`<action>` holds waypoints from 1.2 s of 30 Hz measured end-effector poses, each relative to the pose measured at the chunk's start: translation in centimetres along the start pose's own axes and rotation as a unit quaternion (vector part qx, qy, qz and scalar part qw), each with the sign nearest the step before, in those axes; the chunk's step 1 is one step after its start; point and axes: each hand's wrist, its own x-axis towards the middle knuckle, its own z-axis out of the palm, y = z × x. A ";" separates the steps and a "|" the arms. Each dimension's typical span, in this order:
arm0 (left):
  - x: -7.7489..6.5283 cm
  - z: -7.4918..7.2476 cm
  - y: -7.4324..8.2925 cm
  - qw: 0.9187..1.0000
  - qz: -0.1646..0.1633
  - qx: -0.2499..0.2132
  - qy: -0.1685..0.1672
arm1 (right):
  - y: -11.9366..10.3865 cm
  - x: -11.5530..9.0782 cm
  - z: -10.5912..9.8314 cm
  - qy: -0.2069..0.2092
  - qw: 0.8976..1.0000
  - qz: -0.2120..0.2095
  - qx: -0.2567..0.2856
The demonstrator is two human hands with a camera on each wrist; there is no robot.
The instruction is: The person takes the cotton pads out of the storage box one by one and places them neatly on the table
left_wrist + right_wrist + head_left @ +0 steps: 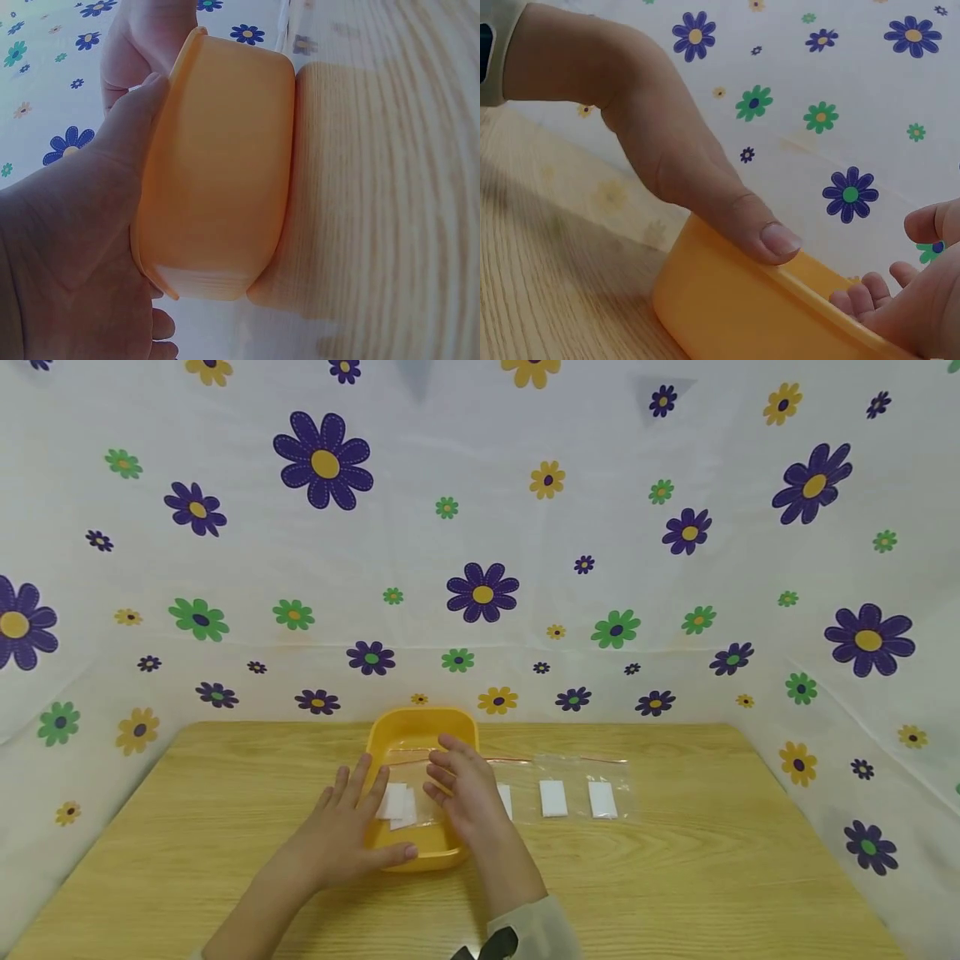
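Observation:
A yellow plastic basin stands on the table, its side filling the middle of the left wrist view. My left hand spreads over the basin's left side with straight fingers and the thumb by the near rim. Over the right side is my right hand, fingers loosely bent; in the right wrist view its thumb lies at the rim. Neither hand grips anything. Inside the basin, clear zip bags with white rectangular pieces lie between the hands, partly hidden.
Right of the basin, clear zip bags with red seals lie in a row, holding white rectangular pieces, one partly behind the right hand. A flower-printed white cloth surrounds the wooden table at the back and sides.

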 end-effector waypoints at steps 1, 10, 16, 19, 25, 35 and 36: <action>0.0 0.0 0.0 1.000 -0.001 -0.001 0.000 | 0.0 -0.1 0.0 -0.003 1.000 0.000 -0.004; -0.1 0.0 -0.1 1.000 -0.006 0.003 -0.001 | 0.4 -0.3 0.2 -0.018 1.000 0.010 -0.021; 0.0 0.2 -0.2 1.000 -0.008 0.003 -0.005 | 0.7 -0.1 -0.2 -0.039 0.999 0.020 -0.012; 0.0 0.3 -0.3 1.000 -0.006 0.007 0.000 | 0.7 0.1 -0.3 -0.042 0.999 0.019 -0.004; 0.1 0.4 -0.4 1.000 -0.005 0.010 0.002 | 0.8 0.3 -0.3 -0.041 0.999 0.016 -0.003; 0.1 0.3 -0.3 1.000 -0.006 0.015 0.001 | 0.7 0.3 -0.1 -0.029 0.999 0.029 -0.002; 0.1 0.3 -0.3 1.000 -0.007 0.014 0.001 | 0.7 0.3 -0.1 -0.028 0.999 0.030 -0.003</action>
